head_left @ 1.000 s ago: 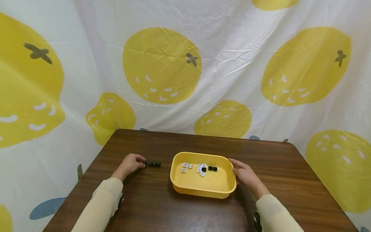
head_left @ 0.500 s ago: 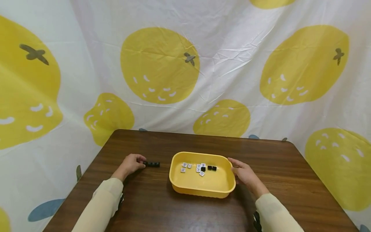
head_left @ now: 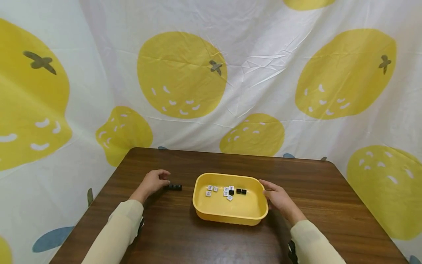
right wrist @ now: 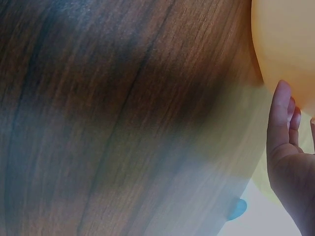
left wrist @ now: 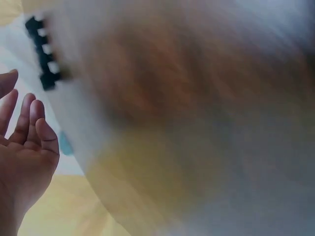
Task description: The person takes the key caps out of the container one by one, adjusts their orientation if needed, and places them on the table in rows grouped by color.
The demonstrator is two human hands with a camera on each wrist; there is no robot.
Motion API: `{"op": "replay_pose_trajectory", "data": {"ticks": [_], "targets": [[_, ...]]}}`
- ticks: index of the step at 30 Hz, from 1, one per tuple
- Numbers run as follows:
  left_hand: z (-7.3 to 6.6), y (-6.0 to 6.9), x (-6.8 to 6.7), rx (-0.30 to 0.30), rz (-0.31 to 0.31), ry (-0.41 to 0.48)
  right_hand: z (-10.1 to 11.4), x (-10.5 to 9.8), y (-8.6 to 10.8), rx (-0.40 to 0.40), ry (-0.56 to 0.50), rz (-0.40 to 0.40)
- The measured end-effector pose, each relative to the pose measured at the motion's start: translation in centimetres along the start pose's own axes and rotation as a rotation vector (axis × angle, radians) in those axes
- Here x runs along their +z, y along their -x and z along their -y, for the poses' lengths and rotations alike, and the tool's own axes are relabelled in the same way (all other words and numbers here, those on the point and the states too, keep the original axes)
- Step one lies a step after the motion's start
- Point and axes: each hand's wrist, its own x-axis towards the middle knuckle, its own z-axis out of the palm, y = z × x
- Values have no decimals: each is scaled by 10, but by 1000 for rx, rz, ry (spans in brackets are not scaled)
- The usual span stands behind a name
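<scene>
In the head view my left hand (head_left: pixel 154 182) is just above the left end of a short row of small black blocks (head_left: pixel 175 187). The left wrist view has this hand (left wrist: pixel 29 142) with loosely bent fingers, apart from the row and holding nothing. The blocks (left wrist: pixel 44 54) stand side by side there, with notched gaps between them. At the right end of a yellow plastic basin (head_left: pixel 227 216), my right hand (head_left: pixel 279 200) touches the rim. Nearly straight fingers (right wrist: pixel 280 105) lie against the basin's outer wall (right wrist: pixel 288 44) in the right wrist view.
Inside the basin lie several small white square blocks (head_left: pixel 208 193) with printed faces, and a few black blocks (head_left: pixel 243 191). A brown wood-grain table (head_left: pixel 158 234) carries everything. Behind it hangs a white curtain (head_left: pixel 257 73) with a lemon print.
My left hand has let go of the black block at the row's left end, now flush with the others, and has risen slightly to the right. The right hand and basin stay put.
</scene>
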Motion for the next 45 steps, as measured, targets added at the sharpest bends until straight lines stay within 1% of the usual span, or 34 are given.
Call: {"op": "replay_pose_trajectory", "data": {"ticks": [3, 6, 10, 13, 17, 20, 22, 26, 28, 30, 33, 38, 40, 45], "targets": [[-15, -4, 4, 35, -15, 25, 0, 0, 0, 1, 1, -3], [-35, -8, 10, 72, -19, 35, 0, 0, 0, -5, -6, -2], [-65, -11, 21, 113, -9, 64, -1, 0, 0, -16, -8, -2], [-87, -13, 32, 154, 9, 93, -1, 0, 0, -15, -5, -6], [-115, -14, 51, 202, 43, 121, -1, 0, 0, -13, -7, -9], [-131, -14, 67, 232, 80, 118, -1, 0, 0, -11, -5, -9], [-139, -14, 78, 248, 113, 107, -1, 0, 0, -10, -2, -11], [-148, -12, 99, 293, 179, 79, -1, 0, 0, -5, 0, -12], [-149, -12, 108, 318, 208, 53, -1, 0, -1, -5, -1, -12], [-149, -11, 116, 335, 220, 15, -1, 0, -1, -1, -3, -10], [-148, -14, 127, 344, 223, -53, -1, 0, -1, 7, -6, -12], [-144, -21, 140, 377, 193, -157, 0, 0, 0, 2, -5, -12], [-143, -23, 143, 395, 187, -179, 0, 0, 0, -8, -5, -12], [-142, -25, 148, 437, 197, -217, 0, 0, 0, -19, -8, -14]]}}
